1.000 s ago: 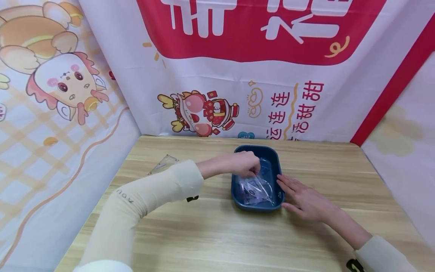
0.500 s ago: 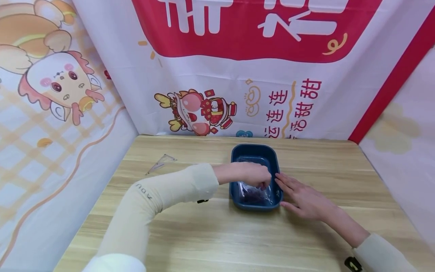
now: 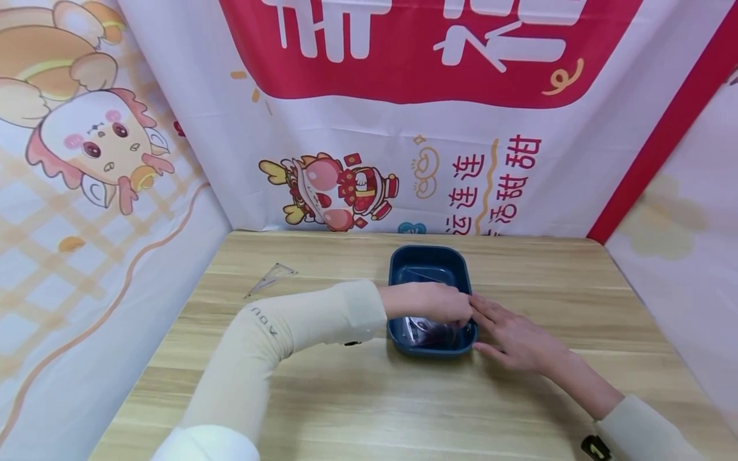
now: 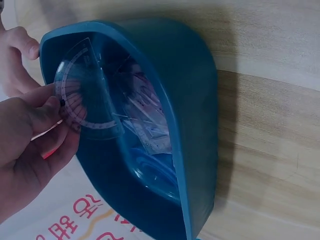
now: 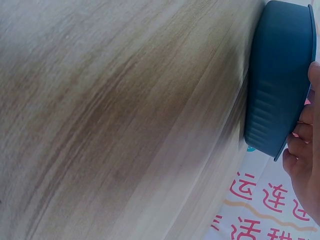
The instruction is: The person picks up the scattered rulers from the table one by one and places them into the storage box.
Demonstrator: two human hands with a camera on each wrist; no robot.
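Observation:
A dark blue box (image 3: 429, 257) stands on the table. In the left wrist view my left hand (image 4: 35, 135) pinches a clear protractor (image 4: 87, 107) between thumb and fingers at the box's rim, with the protractor over the opening. Clear rulers (image 4: 156, 142) and shiny clear plastic with purplish print (image 4: 142, 100) lie inside. From above, the left hand hides part of these contents. My right hand (image 3: 521, 336) has its fingers extended against the box's right side. The right wrist view shows those fingertips (image 5: 303, 131) along the box's rim.
A clear set square (image 3: 271, 278) lies on the wooden table (image 3: 357, 410), left of the box. A printed white and red cloth (image 3: 346, 128) hangs behind the table's back edge. Another printed cloth (image 3: 92, 256) hangs at the left.
My left hand has moved right across the box to its right rim, near the right fingertips. The right hand has stayed against the box. The head view has shifted slightly.

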